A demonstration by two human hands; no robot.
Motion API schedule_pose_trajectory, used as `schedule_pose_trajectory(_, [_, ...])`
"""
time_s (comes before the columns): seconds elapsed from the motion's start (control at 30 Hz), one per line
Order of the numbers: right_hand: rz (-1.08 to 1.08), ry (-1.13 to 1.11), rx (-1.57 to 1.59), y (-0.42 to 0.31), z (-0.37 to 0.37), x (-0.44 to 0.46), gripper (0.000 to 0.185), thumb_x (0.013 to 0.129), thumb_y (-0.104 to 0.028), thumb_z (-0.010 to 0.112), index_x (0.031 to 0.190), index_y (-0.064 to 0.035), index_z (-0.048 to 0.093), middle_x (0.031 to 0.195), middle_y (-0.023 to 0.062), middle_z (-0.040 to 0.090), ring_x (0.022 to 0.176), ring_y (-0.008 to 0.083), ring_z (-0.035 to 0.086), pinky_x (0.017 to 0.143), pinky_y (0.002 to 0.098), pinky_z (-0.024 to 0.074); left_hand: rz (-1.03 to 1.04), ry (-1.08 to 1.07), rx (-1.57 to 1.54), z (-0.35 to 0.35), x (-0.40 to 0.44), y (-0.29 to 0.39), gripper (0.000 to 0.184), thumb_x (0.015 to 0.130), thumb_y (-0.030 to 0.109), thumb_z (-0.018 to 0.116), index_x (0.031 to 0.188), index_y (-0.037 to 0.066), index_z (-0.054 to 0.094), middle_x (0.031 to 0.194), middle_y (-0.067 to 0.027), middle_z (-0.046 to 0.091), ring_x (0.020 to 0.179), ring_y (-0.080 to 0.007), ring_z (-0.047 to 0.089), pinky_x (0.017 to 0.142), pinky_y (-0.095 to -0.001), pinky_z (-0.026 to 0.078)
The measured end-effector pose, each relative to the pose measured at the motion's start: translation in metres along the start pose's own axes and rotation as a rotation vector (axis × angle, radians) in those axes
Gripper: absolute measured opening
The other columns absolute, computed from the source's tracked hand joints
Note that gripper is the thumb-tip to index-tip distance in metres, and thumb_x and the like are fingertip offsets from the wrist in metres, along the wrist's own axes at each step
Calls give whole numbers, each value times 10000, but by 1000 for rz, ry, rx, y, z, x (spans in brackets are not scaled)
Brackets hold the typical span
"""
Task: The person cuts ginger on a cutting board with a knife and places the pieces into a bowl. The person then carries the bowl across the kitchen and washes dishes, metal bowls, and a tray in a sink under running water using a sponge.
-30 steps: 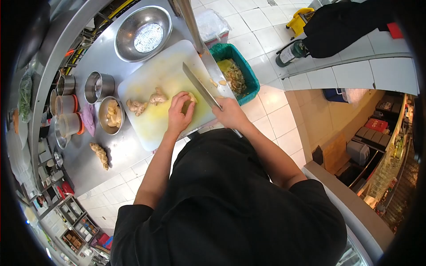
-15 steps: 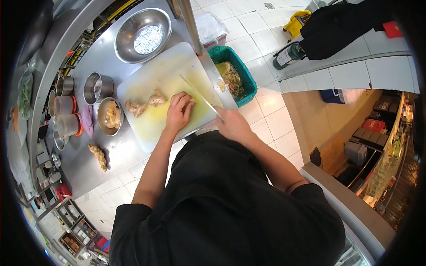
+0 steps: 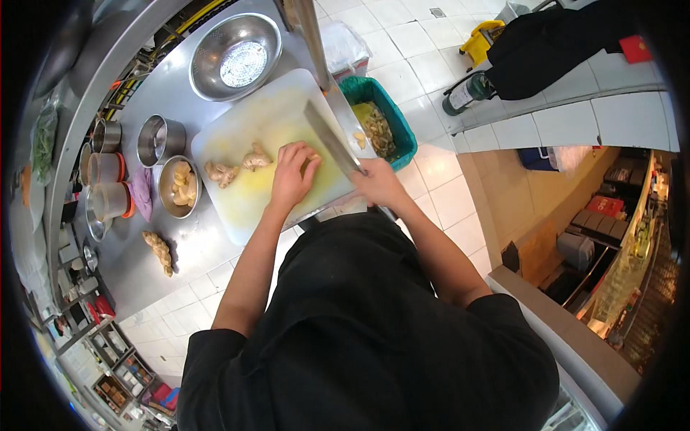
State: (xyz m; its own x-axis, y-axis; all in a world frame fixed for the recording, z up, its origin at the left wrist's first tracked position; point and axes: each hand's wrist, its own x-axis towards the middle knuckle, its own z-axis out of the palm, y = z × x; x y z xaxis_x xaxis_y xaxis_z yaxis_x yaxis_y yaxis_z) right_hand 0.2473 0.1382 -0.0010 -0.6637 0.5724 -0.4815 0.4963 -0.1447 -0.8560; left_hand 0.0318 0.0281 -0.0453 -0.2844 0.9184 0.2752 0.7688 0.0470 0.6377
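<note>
My left hand (image 3: pixel 292 174) grips a small piece of ginger (image 3: pixel 314 157), mostly hidden by the fingers, on the white cutting board (image 3: pixel 244 208). In my right hand (image 3: pixel 375 181) is the handle of a long knife (image 3: pixel 328 137), its blade angled over the board, right of the piece. Two unpeeled ginger pieces, one (image 3: pixel 221 174) beside the other (image 3: pixel 256 157), lie on the board left of my left hand. A metal bowl (image 3: pixel 167 203) with peeled ginger stands by the board's left edge. Another ginger root (image 3: pixel 157 253) rests on the steel table (image 3: pixel 205 248).
A colander (image 3: pixel 203 66) stands behind the board, and a metal pot (image 3: pixel 161 129) at its left. Beyond the right table edge is a green-lined bin (image 3: pixel 402 129) with scraps. Lidded tubs (image 3: pixel 109 201) and a purple cloth (image 3: pixel 141 194) are at the left.
The knife has swung in my right hand, its blade now showing its broad side, tip slightly farther right. My left hand has shifted slightly on the board, with the piece's end showing.
</note>
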Motion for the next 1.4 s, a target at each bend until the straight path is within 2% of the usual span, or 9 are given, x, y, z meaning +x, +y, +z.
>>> schedule_pose_trajectory(0.03, [-4, 31, 31, -2, -7, -3, 269, 954, -158, 565, 1041, 46, 718, 665, 188, 657, 465, 225, 648, 421, 368, 500, -38, -38, 23, -3, 8, 4, 232, 914, 194, 751, 1041, 10, 688, 1068, -166, 680, 1068, -353, 622, 889, -438, 518])
schedule_pose_trajectory(0.07, [53, 53, -16, -5, -15, -10, 275, 940, -142, 565, 1087, 29, 722, 711, 240, 676, 548, 309, 687, 519, 414, 547, -44, -34, 22, -6, 14, 10, 232, 914, 194, 751, 1041, 10, 688, 1068, -166, 680, 1068, -353, 622, 889, -438, 518])
schedule_pose_trajectory(0.23, [-101, 123, -204, -9, -15, -24, 278, 910, -111, 568, 1118, -3, 718, 822, 294, 688, 771, 450, 694, 727, 492, 563, -554, -268, -14, -11, 22, 29, 334, 909, 283, 775, 1065, 0, 688, 786, -155, 714, 775, -343, 699, 728, -442, 552])
schedule_pose_trajectory(0.33, [-214, 130, -326, -15, 0, -35, 315, 905, -95, 568, 1183, -29, 699, 863, 303, 691, 839, 486, 680, 787, 536, 550, -606, -99, -157, -11, 5, 34, 340, 922, 270, 765, 1111, -1, 684, 735, -152, 712, 667, -336, 694, 692, -445, 559])
schedule_pose_trajectory(0.47, [-235, 117, -488, -15, 20, -37, 399, 916, -102, 561, 1299, -18, 636, 835, 302, 691, 815, 483, 689, 777, 577, 546, -542, -34, -177, -9, -15, 16, 307, 922, 206, 758, 1150, 15, 681, 862, -159, 730, 731, -310, 710, 715, -422, 568])
schedule_pose_trajectory(0.53, [-220, 104, -532, -21, 26, -37, 403, 918, -107, 558, 1301, -6, 631, 823, 304, 691, 804, 481, 694, 769, 579, 551, -334, -15, -198, -8, -19, 8, 259, 913, 139, 754, 1132, 20, 687, 1040, -161, 720, 791, -302, 714, 733, -396, 572])
schedule_pose_trajectory(0.63, [-123, 50, -604, -27, 30, -36, 453, 929, -112, 560, 1378, -81, 604, 868, 305, 694, 836, 503, 677, 786, 583, 538, -338, -13, -261, -5, -23, 4, 222, 900, 102, 755, 1095, 16, 693, 1165, -139, 690, 892, -296, 708, 756, -378, 569])
schedule_pose_trajectory(0.83, [-172, 49, -676, -32, 30, -30, 397, 925, -137, 564, 1289, 9, 626, 808, 294, 700, 775, 471, 706, 741, 578, 564, -66, 120, -126, 3, -20, 8, 197, 905, 95, 760, 1085, 25, 714, 1121, -132, 702, 960, -291, 706, 806, -358, 566])
schedule_pose_trajectory(1.4, [-162, 20, -804, -47, 43, -77, 467, 937, -100, 499, 1356, 106, 520, 796, 278, 714, 724, 430, 728, 674, 547, 576, -158, 103, -274, 9, -24, 3, 210, 850, 58, 774, 1057, 28, 751, 1136, -143, 718, 1038, -334, 692, 879, -396, 573])
